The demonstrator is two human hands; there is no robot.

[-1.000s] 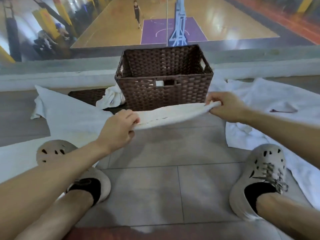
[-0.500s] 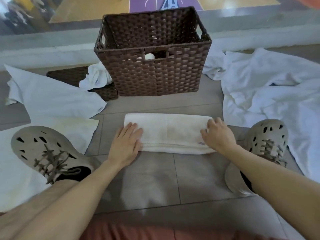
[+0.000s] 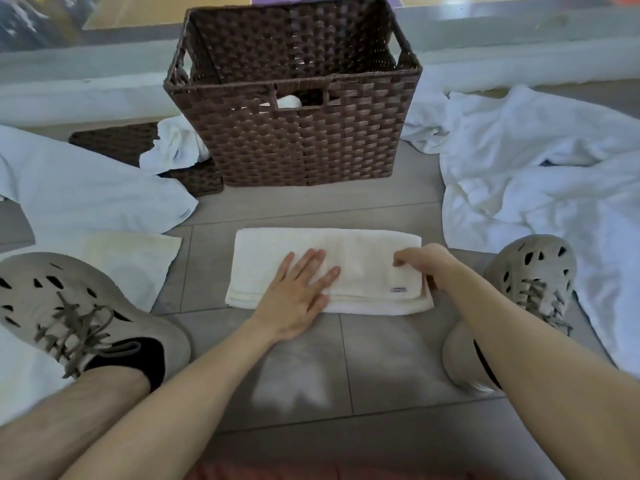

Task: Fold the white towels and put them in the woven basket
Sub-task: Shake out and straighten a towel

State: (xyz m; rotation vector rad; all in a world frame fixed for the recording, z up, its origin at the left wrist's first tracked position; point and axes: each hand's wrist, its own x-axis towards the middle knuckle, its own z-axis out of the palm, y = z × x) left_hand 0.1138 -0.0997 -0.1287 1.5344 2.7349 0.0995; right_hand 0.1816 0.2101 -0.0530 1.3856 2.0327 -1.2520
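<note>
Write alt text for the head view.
A person's left hand lies flat on a folded white towel on the tiled floor while the right hand pinches its right end; a brown woven basket stands just beyond.

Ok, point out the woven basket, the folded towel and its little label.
woven basket (image 3: 304,147), head view, front wall.
folded towel (image 3: 263,251), head view, bare upper left.
label (image 3: 398,289), head view, its middle.

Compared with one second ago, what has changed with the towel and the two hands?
The folded towel, then held stretched in the air by both hands, now lies on the floor tiles before the woven basket. The left hand let go and slid to its middle, flat. The right hand keeps its grip on the right end. Basket and loose towels stayed.
</note>
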